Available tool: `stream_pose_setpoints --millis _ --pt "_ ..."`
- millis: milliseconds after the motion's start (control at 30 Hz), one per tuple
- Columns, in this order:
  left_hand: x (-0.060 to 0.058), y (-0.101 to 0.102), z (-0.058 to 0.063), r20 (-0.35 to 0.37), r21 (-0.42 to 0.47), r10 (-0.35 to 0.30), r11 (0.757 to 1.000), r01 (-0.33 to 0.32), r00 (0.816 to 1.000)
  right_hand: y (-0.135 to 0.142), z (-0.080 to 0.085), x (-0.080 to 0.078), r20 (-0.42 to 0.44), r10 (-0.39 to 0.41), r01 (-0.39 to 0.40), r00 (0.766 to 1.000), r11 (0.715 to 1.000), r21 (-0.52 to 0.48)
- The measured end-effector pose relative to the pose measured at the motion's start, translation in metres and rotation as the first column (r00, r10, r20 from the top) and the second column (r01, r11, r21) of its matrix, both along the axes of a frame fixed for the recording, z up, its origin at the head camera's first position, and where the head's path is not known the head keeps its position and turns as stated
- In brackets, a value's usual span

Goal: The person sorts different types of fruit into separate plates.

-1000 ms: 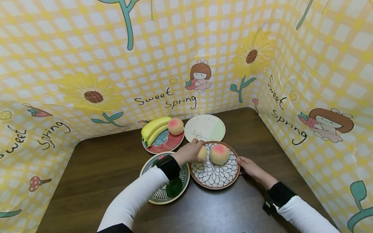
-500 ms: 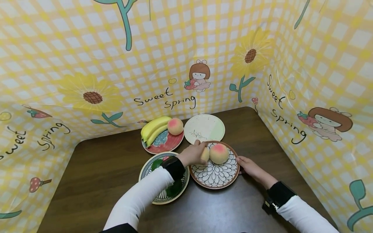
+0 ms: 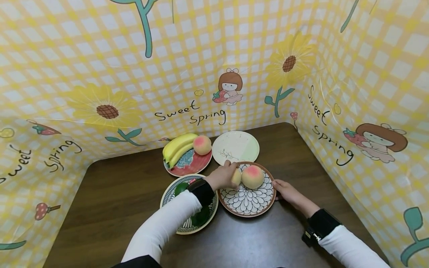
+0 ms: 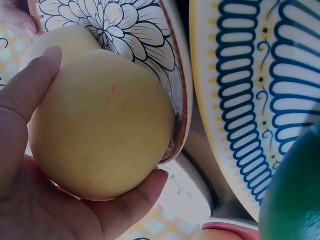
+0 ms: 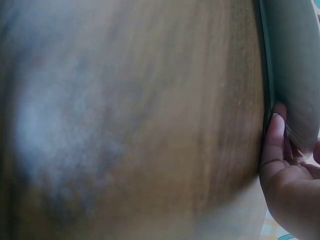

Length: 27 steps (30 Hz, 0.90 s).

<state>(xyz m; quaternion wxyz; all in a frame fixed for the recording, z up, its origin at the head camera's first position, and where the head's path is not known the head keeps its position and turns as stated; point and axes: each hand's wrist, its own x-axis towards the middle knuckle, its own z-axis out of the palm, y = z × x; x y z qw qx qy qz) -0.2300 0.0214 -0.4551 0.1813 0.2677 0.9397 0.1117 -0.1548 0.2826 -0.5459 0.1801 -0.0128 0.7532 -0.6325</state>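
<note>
My left hand (image 3: 222, 177) grips a peach (image 4: 102, 130), its thumb and fingers curved round the sides. This peach is at the left of a brown-rimmed plate (image 3: 248, 204) with a black-and-white petal pattern, and the hand covers most of it in the head view. Right beside it on the plate sits a second peach (image 3: 253, 177) with a pink top. At the plate's right edge, my right hand (image 3: 286, 190) pinches the rim. In the right wrist view its fingers (image 5: 276, 130) reach under the plate's pale side (image 5: 295, 65).
Left of the petal plate, a patterned plate (image 3: 167, 193) holds green produce (image 3: 181, 188), partly behind my left forearm. Behind it, a red plate (image 3: 197, 163) bears bananas (image 3: 179, 147) and another peach (image 3: 202, 145). A pale plate (image 3: 234, 145) stands at the back, near the checked cloth wall (image 3: 187, 74).
My left hand has shifted slightly right with the peach, bringing it up against the second peach. The right hand stays at the plate's rim.
</note>
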Motion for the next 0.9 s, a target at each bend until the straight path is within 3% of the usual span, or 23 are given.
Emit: stream_pose_setpoints --millis 200,433,900 --pt "-0.0007 0.0009 -0.0026 0.025 0.023 0.003 1.000 -0.003 1.000 -0.0002 -0.0004 0.0005 -0.004 -0.009 0.009 1.000 1.000 -0.002" --pt "-0.0018 0.0004 -0.0059 0.002 0.004 -0.022 1.000 0.022 1.000 -0.0004 0.0024 0.0007 0.001 -0.019 0.019 1.000 1.000 0.008" --pt "-0.0056 -0.0019 -0.0013 0.049 -0.013 0.005 1.000 -0.005 0.999 0.0003 0.0015 0.0001 -0.001 -0.015 0.015 1.000 1.000 0.019"
